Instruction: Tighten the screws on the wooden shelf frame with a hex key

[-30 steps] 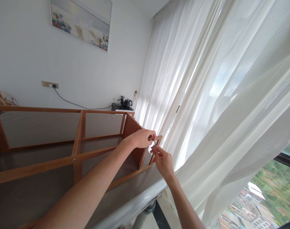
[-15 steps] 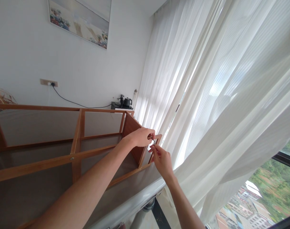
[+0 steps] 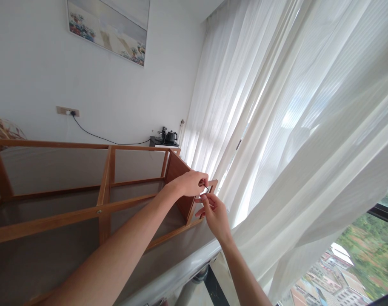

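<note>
A thin, dark, bent rod that looks like a hex key [image 3: 207,189] shows between my two hands, near the far end of a brown wooden frame [image 3: 130,205]. My left hand [image 3: 191,183] reaches over the frame from the left, its fingers curled shut on the upper part of the rod. Just below, my right hand [image 3: 215,211] has thumb and forefinger at the rod's lower end, while the other fingers stretch out to the left. Fingers hide most of the rod and whatever it touches. A wooden panel [image 3: 178,178] stands across the frame beside my left hand.
A round bolt head [image 3: 99,211] sits in the frame's crossing bar. White curtains [image 3: 264,127] hang close on the right, with a window behind. A black kettle [image 3: 171,136] stands on a small cabinet by the wall. A grey post [image 3: 192,289] is below.
My right hand's fingers have loosened and stretched out to the left from a tighter pinch. My left hand keeps nearly the same place. The view has shifted slightly.
</note>
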Demonstrator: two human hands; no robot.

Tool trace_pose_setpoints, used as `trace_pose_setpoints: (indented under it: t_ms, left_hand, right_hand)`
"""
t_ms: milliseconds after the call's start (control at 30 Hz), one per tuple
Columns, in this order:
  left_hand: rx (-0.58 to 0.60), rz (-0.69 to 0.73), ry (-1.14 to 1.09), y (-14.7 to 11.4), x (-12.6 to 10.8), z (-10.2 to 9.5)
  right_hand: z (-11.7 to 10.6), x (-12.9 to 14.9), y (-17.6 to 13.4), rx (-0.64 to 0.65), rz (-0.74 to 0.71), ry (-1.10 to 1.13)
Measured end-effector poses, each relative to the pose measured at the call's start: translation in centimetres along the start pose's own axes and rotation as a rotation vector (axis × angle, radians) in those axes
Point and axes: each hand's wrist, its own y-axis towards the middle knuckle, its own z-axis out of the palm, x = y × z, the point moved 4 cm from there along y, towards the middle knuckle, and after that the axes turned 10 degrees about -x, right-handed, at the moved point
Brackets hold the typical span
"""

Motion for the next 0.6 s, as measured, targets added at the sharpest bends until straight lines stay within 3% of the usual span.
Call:
trace_pose_setpoints:
  t_ms: [600]
  left_hand:
    - [0.002,0.013,0.000,-0.09,-0.32,-0.19]
  right_hand:
    - [0.18,-0.26,0.14,-0.009,-0.012,0.008]
